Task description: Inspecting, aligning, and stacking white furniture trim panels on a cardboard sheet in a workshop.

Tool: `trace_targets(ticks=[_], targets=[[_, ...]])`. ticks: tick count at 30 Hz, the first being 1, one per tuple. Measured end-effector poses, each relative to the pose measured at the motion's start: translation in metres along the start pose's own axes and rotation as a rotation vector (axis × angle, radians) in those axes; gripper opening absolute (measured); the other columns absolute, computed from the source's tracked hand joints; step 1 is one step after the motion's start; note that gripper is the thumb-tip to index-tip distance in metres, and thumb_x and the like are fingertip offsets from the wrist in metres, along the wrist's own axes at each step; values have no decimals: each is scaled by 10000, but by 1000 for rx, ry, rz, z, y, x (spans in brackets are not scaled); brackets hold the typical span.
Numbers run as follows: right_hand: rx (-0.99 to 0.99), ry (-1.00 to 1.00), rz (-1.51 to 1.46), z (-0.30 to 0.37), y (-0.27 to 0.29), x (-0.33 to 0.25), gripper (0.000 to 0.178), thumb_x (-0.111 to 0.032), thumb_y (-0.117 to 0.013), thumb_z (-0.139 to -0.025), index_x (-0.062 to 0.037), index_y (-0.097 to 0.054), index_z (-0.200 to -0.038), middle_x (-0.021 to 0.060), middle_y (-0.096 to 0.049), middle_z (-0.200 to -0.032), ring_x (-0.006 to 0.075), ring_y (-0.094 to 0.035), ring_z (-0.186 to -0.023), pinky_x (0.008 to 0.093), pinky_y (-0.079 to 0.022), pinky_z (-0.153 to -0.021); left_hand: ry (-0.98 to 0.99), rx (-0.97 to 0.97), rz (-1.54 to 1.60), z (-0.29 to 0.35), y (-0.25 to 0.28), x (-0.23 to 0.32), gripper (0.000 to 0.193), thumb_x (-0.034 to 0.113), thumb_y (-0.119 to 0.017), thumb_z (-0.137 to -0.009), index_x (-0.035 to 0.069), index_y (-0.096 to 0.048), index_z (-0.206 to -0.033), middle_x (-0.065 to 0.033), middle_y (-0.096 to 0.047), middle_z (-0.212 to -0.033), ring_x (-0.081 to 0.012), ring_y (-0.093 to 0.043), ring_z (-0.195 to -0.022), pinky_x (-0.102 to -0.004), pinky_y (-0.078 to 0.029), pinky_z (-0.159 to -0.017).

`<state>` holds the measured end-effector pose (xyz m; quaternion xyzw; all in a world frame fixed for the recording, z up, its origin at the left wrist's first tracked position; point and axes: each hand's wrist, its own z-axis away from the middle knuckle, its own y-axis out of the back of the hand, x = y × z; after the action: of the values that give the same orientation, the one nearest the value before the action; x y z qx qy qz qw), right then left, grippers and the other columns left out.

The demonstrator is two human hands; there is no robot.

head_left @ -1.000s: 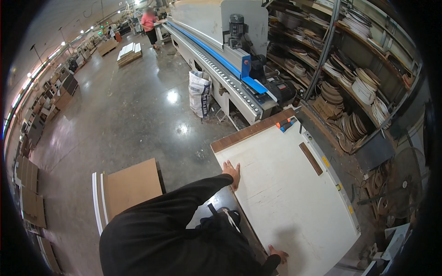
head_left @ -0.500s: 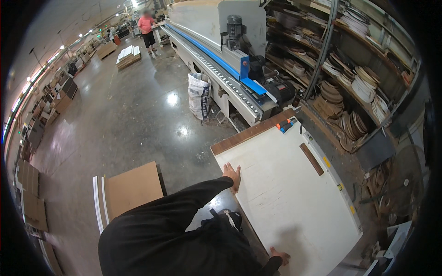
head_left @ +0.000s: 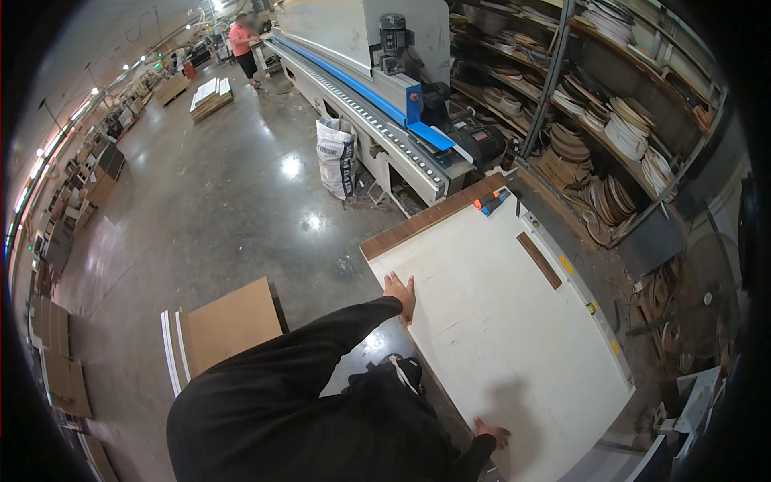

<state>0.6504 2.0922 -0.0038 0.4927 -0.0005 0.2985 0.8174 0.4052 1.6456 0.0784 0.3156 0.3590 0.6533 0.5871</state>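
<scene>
A large white panel [head_left: 514, 321] lies flat on a work table in front of me. My left hand [head_left: 400, 291] lies on the panel's left edge, fingers spread over the top face. At the near corner, my right hand [head_left: 491, 435] holds the same edge, fingers on the top face. Both arms are in black sleeves. A brown board strip [head_left: 430, 217] runs along the panel's far end. A short brown strip [head_left: 539, 260] lies on the panel near its right side.
Orange and blue hand tools [head_left: 488, 201] lie at the panel's far corner. A long edge-banding machine [head_left: 377, 96] stands beyond, with a white sack [head_left: 336, 157] beside it. Shelves of coiled edge tape [head_left: 610, 136] are on the right. Brown boards [head_left: 229, 325] lie on the floor to the left. A person in red [head_left: 242, 44] stands far off.
Both hands stay on the panel's left edge. The view has shifted slightly, and the panel has not visibly moved.
</scene>
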Motion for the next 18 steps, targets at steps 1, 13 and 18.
trace_targets(ticks=[1, 13, 18], targets=[[11, -3, -5, -2, -2, 1, 1526, -694, -902, -576, 125, -93, -1579, 428, -325, -1540, 562, -342, -1449, 556, -307, -1218, -2, 0, 0, 1, 1, 1, 1395, 372, -955, -599, -19, -93, -1624, -563, -137, -1508, -690, -196, -1435, -656, -179, -1212], [-6, 2, -63, 6, 2, 0, 1562, -701, -903, -567, 150, -59, -1569, 437, -297, -1549, 583, -304, -1459, 613, -319, -1185, 13, 3, 22, -3, -7, -1, 1401, 360, -959, -590, 17, -91, -1636, -553, -113, -1524, -695, -174, -1439, -650, -184, -1215], [-11, -9, -69, 0, 1, 0, 1562, -714, -894, -571, 152, -60, -1569, 432, -299, -1552, 581, -316, -1453, 611, -320, -1185, 2, -28, 42, -3, 0, 0, 1429, 363, -966, -579, 18, -69, -1637, -556, -88, -1525, -694, -158, -1444, -648, -166, -1221]])
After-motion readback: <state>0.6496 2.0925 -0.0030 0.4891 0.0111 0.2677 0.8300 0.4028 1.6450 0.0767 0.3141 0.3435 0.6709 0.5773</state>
